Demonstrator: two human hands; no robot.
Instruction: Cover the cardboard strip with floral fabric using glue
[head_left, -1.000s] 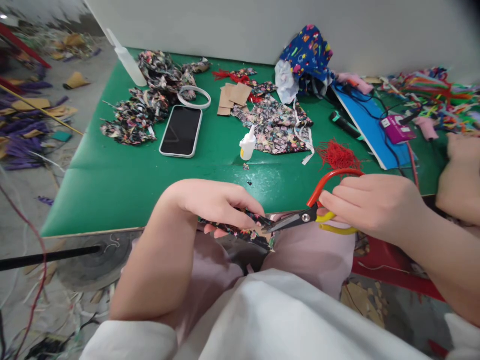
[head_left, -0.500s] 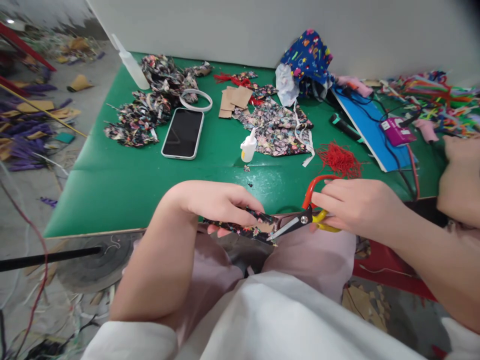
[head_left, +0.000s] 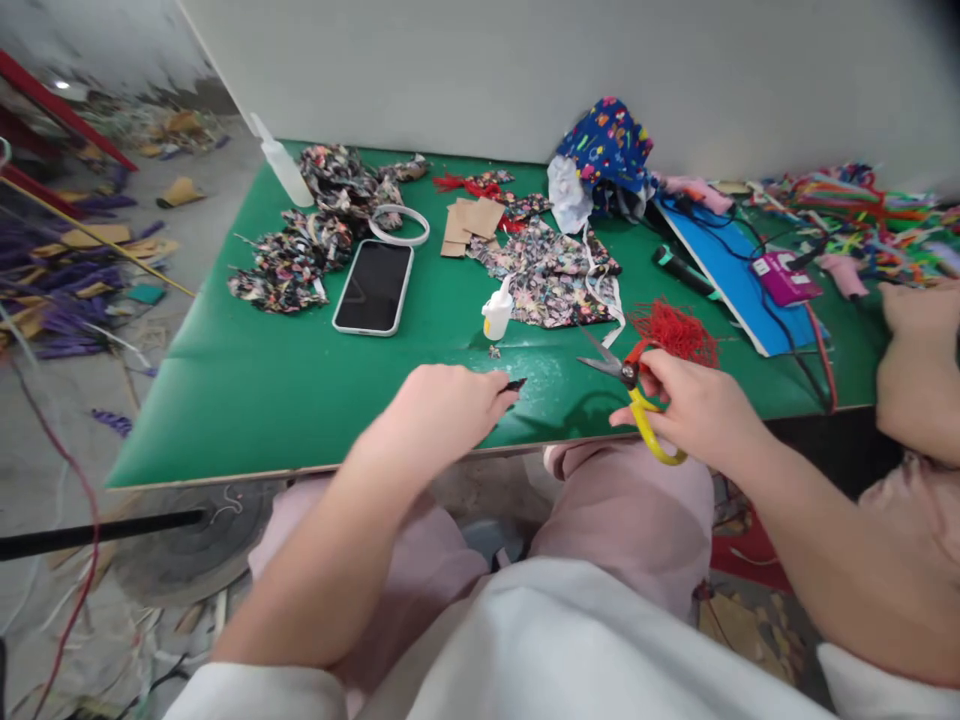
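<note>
My right hand grips a pair of scissors with one orange-red and one yellow handle. The blades are spread and point left over the table's front edge. My left hand is closed over the green tabletop, palm down. From its fingertips a small tip of dark fabric sticks out; the rest of that piece is hidden by the hand. Just beyond the left hand stands a small white glue bottle, with a tiny fabric scrap in front of it.
Behind are floral fabric pieces, brown card pieces, a phone, a white ring and a tall squeeze bottle. Red threads and a blue board lie right. Another person's arm rests at far right.
The scissors have come away from the dark floral fabric, and their blades have spread wider. My left hand has moved from the table's edge onto the tabletop, with most of the fabric now hidden.
</note>
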